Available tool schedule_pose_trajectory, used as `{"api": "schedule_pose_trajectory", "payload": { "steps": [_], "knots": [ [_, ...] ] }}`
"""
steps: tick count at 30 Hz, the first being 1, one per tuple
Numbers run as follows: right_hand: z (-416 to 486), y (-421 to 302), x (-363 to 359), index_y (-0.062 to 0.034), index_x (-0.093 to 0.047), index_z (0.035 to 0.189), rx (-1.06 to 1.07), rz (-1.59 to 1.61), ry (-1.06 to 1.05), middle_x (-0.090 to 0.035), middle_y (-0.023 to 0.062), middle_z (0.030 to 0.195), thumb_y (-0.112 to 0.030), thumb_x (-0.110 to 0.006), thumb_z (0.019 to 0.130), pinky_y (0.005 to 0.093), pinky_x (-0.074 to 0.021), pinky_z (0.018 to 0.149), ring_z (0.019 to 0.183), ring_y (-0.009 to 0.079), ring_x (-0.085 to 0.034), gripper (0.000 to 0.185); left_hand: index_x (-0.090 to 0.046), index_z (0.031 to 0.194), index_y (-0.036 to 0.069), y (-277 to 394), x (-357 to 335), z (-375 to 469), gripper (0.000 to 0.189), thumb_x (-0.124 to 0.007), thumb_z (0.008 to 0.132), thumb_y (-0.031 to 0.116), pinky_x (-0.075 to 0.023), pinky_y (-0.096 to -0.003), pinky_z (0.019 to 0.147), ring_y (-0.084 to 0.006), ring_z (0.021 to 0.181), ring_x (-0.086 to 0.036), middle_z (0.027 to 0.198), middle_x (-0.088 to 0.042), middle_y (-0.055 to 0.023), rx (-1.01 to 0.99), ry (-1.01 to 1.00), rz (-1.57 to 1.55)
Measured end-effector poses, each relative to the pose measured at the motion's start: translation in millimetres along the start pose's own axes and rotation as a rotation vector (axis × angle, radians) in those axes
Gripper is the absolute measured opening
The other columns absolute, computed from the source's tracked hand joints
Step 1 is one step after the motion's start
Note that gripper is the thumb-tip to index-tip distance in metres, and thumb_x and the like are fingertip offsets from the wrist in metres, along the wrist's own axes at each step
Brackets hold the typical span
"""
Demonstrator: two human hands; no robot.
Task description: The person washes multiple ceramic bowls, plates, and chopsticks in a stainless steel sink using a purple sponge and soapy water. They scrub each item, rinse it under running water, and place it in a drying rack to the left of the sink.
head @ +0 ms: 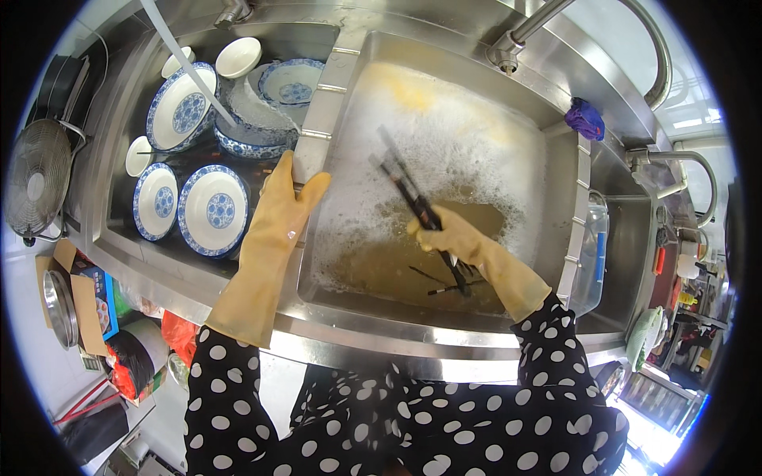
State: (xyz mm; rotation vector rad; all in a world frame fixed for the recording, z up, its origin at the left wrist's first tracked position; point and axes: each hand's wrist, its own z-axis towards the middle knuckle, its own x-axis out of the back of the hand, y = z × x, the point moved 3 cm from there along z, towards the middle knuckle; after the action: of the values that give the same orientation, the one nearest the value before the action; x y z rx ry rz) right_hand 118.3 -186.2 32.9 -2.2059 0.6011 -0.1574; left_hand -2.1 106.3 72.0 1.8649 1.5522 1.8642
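Observation:
My left hand, in a yellow rubber glove, rests on the metal divider between two sink basins. Its thumb and forefinger are spread apart; the other fingers are partly hidden at the left basin's side. In the right basin, my gloved right hand is shut on a bundle of black chopsticks above foamy, brownish water. The chopsticks' upper ends are blurred. More dark chopsticks lie at the water's surface below that hand.
Blue-and-white bowls and small white bowls fill the left basin, where a pale hose reaches a water-filled bowl. A faucet overhangs the right basin. A purple cloth and a clear plastic tub are farther right.

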Motion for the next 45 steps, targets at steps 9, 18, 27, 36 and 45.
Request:
{"api": "schedule_pose_trajectory", "payload": {
  "steps": [9, 18, 27, 36, 45],
  "knots": [
    [1, 53, 27, -0.0004, -0.067, 0.118, 0.186, 0.226, 0.278, -0.069, 0.0065, 0.098, -0.011, -0.077, 0.089, 0.0329, -0.0503, 0.089, 0.096, 0.0182, -0.065, 0.033, -0.040, 0.156, -0.003, -2, 0, 3, 0.082, -0.075, 0.095, 0.039, -0.0415, -0.0415, 0.116, -0.0384, 0.141, -0.050, 0.152, -0.051, -0.0277, -0.087, 0.066, 0.015],
    [5, 29, 12, -0.0008, -0.065, 0.117, 0.249, 0.568, 0.335, -0.067, 0.0055, 0.098, -0.015, -0.077, 0.090, 0.0320, -0.0520, 0.088, 0.095, 0.0169, -0.065, 0.033, -0.041, 0.155, -0.002, 51, -97, -56, 0.083, -0.081, 0.090, 0.031, -0.0383, -0.0441, 0.118, -0.0380, 0.141, -0.051, 0.151, -0.053, -0.0269, -0.286, -0.507, -0.309],
    [50, 40, 9, -0.0017, -0.056, 0.137, 0.304, 1.115, 0.387, -0.068, 0.0051, 0.106, -0.025, -0.074, 0.100, 0.0386, -0.0574, 0.093, 0.097, 0.0199, -0.067, 0.048, -0.065, 0.119, 0.005, 30, -187, -48, 0.043, -0.084, 0.089, 0.029, -0.0457, -0.0306, 0.063, -0.0152, 0.066, -0.059, 0.079, -0.064, -0.0058, 0.355, -1.151, -0.952],
    [59, 79, 28, -0.0063, -0.062, 0.132, 0.237, 0.949, 0.341, -0.073, 0.0086, 0.113, -0.023, -0.067, 0.104, 0.0362, -0.0573, 0.084, 0.102, 0.0225, -0.071, 0.033, -0.067, 0.103, 0.002, -4, -193, -36, 0.041, -0.073, 0.096, 0.042, -0.0460, -0.0327, 0.054, -0.0190, 0.057, -0.057, 0.068, -0.063, -0.0100, 0.308, -0.826, -0.530],
    [59, 58, 2, 0.0030, -0.063, 0.130, 0.151, 0.994, 0.319, -0.072, 0.0154, 0.122, -0.031, -0.058, 0.109, 0.0424, -0.0567, 0.097, 0.112, 0.0260, -0.069, 0.041, -0.065, 0.117, 0.004, 2, -195, -43, 0.036, -0.071, 0.097, 0.033, -0.0499, -0.0328, 0.058, -0.0233, 0.065, -0.067, 0.078, -0.071, -0.0146, 0.376, -0.933, -0.655]
  ]
}}
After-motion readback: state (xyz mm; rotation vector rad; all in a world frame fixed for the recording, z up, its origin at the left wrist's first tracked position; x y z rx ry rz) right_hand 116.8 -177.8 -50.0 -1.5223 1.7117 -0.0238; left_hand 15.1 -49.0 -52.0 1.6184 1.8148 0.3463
